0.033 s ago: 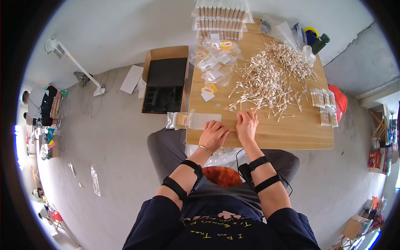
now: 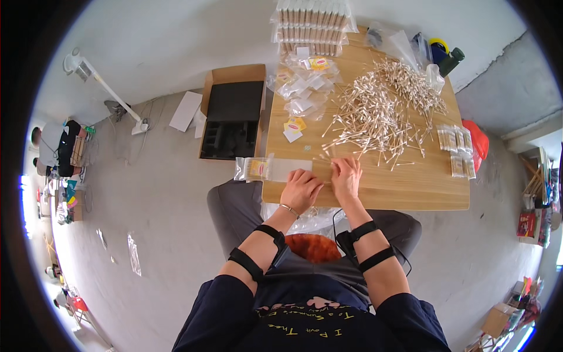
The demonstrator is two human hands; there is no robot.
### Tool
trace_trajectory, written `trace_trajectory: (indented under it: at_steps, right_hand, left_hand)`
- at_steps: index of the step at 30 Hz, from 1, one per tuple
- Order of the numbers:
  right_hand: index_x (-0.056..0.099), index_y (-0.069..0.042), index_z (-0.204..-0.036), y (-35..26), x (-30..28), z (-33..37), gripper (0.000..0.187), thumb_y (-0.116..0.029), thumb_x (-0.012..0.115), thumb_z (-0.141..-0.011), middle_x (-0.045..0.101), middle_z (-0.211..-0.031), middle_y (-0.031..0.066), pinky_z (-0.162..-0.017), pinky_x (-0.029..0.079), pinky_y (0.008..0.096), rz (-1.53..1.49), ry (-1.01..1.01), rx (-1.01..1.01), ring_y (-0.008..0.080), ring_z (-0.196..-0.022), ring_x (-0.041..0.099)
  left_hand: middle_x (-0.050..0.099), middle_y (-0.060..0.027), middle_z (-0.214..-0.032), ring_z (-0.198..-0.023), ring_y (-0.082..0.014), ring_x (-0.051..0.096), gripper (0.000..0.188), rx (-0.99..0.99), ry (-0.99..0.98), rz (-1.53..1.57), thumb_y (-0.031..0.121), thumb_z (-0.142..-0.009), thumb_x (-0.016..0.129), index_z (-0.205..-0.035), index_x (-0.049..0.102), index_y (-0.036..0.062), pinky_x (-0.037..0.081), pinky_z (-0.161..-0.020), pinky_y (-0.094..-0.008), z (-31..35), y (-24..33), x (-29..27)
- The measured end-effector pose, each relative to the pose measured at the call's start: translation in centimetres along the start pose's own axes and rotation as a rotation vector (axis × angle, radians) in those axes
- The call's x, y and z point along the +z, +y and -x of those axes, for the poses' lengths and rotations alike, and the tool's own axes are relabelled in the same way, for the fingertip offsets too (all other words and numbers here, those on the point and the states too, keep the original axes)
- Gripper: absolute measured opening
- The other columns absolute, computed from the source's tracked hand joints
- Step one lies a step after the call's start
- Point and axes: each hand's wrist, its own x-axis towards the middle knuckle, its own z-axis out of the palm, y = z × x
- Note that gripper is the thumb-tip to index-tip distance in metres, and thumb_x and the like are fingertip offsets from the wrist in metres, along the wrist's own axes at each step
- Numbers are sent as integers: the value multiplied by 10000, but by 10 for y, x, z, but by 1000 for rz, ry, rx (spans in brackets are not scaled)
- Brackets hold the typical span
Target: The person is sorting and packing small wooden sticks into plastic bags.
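Observation:
Both hands work close together at the near edge of the wooden table (image 2: 410, 190). My left hand (image 2: 302, 189) has its fingers curled together beside a flat clear bag (image 2: 284, 169); what its fingertips hold is hidden. My right hand (image 2: 347, 178) pinches cotton swabs, whose blurred tips (image 2: 322, 159) stick out to the left of the fingers. Just beyond it spreads a large loose heap of cotton swabs (image 2: 372, 114). Left of the left hand, a filled swab packet (image 2: 255, 169) with a yellow card lies over the table's left edge.
Filled packs (image 2: 311, 26) are stacked at the far left, before empty bags (image 2: 302, 88) and yellow-white cards (image 2: 293, 128). Small swab packets (image 2: 456, 149) lie at right, near a red bag (image 2: 476, 144). A green bottle (image 2: 451, 61) stands far right; an open carton (image 2: 231, 111) is left.
The swab tips at my right fingers have shifted slightly left and blurred, and the right hand has moved a touch left. My left hand stays in place.

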Motion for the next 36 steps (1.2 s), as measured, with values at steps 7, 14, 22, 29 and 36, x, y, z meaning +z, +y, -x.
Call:
trace_trajectory:
  at_steps: [7, 14, 22, 29, 36]
  right_hand:
    - [732, -132, -925, -15, -13, 10, 123, -86, 678, -825, 657, -943, 39, -878, 417, 435, -142, -209, -175, 300, -988, 559]
    - [722, -98, -932, -1, -7, -1, 128, -70, 673, -818, 642, -970, 77, -869, 419, 448, -98, -88, -75, 324, -996, 560]
    - [718, -124, -961, -14, -3, -1, 159, -74, 659, -822, 602, -1036, 50, -901, 395, 462, -2, -50, -85, 309, -1052, 520]
    - [725, -135, -976, -20, -4, 10, 195, -81, 655, -802, 608, -1071, 45, -954, 368, 453, -80, -201, -158, 300, -1077, 509]
    - [734, -131, -954, -23, -8, 10, 158, -112, 697, -801, 625, -1035, 54, -947, 378, 456, -47, -134, -142, 305, -1064, 523]
  left_hand:
    - [622, -23, -963, -956, -273, 572, 221, -64, -10, 26, 165, -755, 775, -957, 692, 136, 440, -874, -408, 8, -3, 3]
    - [445, -158, -1397, -1244, -375, 448, 787, -239, 63, -52, 244, -688, 848, -1357, 459, 100, 315, -1055, -501, 4, 7, 4]
    - [348, -251, -1484, -1345, -441, 372, 1049, -263, 100, 109, 155, -635, 871, -1475, 259, 10, 334, -1127, -489, 4, -1, 5]
    - [433, -208, -1452, -1379, -396, 381, 920, -235, 89, 100, 129, -676, 825, -1450, 345, 2, 316, -1152, -485, 2, -6, 7]
    - [483, -180, -1428, -1386, -369, 390, 833, -244, 12, 57, 182, -703, 795, -1423, 409, 20, 268, -1184, -500, 1, -7, 7]
